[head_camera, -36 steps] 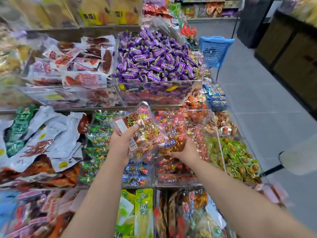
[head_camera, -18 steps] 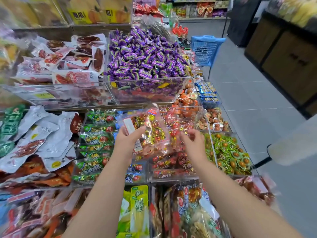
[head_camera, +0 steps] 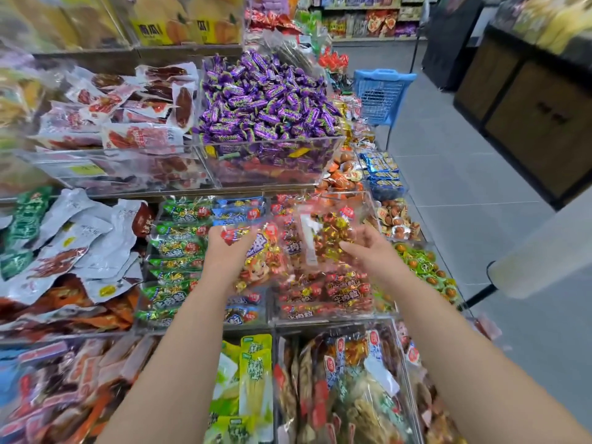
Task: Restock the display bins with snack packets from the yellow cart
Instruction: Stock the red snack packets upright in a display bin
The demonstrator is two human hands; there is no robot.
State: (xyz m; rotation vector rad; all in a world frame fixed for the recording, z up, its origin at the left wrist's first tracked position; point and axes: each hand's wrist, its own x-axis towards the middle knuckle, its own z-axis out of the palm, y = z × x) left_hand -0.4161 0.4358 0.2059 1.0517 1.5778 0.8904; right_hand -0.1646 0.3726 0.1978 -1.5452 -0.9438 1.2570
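Note:
My left hand (head_camera: 224, 251) grips a clear snack packet with a cartoon face (head_camera: 261, 262) over the middle shelf. My right hand (head_camera: 368, 248) holds a second clear packet of red and gold sweets (head_camera: 326, 232) with a white label, just to the right of the first. Both packets hover above a clear display bin (head_camera: 320, 319) that holds several matching red packets. To its left, a bin of green and blue packets (head_camera: 176, 251) sits under my left wrist. The yellow cart is not in view.
A heaped bin of purple candies (head_camera: 266, 107) stands on the upper tier, meat packets (head_camera: 128, 116) to its left. A blue basket stand (head_camera: 381, 91) is in the aisle beyond. Grey floor lies to the right, with a white roll (head_camera: 538, 251) close by.
The left hand alone held packets before while the right reached toward the bin. Now the right hand has taken the labelled packet, and both hands have shifted right over the red-packet bin.

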